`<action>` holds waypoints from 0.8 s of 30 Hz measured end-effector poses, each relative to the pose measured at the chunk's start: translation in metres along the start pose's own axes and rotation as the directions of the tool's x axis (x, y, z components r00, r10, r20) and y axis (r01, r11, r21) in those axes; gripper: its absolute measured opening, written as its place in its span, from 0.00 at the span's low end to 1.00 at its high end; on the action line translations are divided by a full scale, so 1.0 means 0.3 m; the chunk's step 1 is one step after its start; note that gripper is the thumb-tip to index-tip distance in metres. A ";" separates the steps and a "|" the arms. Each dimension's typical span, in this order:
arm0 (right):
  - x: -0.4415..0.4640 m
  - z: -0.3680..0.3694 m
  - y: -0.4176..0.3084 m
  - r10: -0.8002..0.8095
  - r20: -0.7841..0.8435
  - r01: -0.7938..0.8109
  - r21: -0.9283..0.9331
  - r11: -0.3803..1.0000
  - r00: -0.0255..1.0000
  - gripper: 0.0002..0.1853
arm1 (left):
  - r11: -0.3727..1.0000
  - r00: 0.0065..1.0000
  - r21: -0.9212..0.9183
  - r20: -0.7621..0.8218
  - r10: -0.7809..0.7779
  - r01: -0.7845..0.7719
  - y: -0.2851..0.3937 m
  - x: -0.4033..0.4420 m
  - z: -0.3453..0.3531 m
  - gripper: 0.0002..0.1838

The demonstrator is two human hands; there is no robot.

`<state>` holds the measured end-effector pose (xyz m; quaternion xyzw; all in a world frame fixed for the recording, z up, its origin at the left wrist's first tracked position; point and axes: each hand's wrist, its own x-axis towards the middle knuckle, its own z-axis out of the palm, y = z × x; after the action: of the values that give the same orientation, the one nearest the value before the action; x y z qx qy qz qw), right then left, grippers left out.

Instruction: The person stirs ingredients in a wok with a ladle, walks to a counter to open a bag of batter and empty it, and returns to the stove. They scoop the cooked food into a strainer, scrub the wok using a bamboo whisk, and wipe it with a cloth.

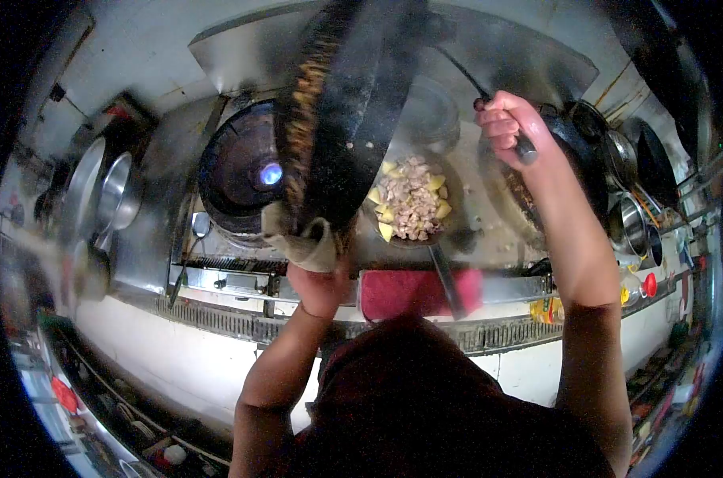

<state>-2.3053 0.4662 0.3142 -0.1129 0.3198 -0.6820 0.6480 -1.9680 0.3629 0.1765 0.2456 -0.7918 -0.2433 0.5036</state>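
My left hand is closed on the near edge of a large dark wok, with a folded beige cloth between. The wok is lifted and tilted steeply, and its rim is crusted brown. Up on the right, my right hand grips a long-handled utensil; its head is hidden at the wok, so I cannot tell its kind. Below the wok's right side, pale meat pieces and yellow chunks fill a round vessel whose dark handle points toward me.
At left, a burner shows a blue flame. A small ladle lies beside it. A red cloth rests on the front edge. Metal bowls stand at left, and several pans at right. Another dark wok sits behind my right forearm.
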 end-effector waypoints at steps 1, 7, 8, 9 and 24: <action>0.026 0.019 -0.001 0.017 -0.033 -0.019 -0.074 0.997 0.999 0.05 | 0.985 0.997 -0.165 -0.060 -0.054 0.044 -0.023 0.003 -0.016 0.20; 0.206 0.046 0.006 0.098 -0.218 -0.179 -0.393 0.902 0.971 0.03 | 0.546 0.684 -0.668 -0.076 -0.726 0.505 -0.128 0.170 -0.206 0.17; 0.230 0.018 0.021 0.022 -0.236 -0.158 -0.574 0.804 0.972 0.05 | 0.433 0.594 -0.718 -0.035 -0.804 0.544 -0.150 0.200 -0.256 0.18; 0.246 0.008 0.030 -0.060 -0.235 -0.136 -0.732 0.668 0.970 0.07 | 0.313 0.500 -0.762 0.015 -0.866 0.566 -0.188 0.228 -0.306 0.19; 0.241 -0.695 0.256 -0.416 -0.537 -0.527 -0.837 0.151 0.734 0.16 | -0.052 0.226 -0.820 0.217 -0.949 0.570 -0.592 0.038 -0.463 0.25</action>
<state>-2.3711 0.4608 0.0902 -0.2361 0.8960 -0.2607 0.2710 -1.8193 0.2015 0.1238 0.4564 -0.1579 -0.7406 0.4671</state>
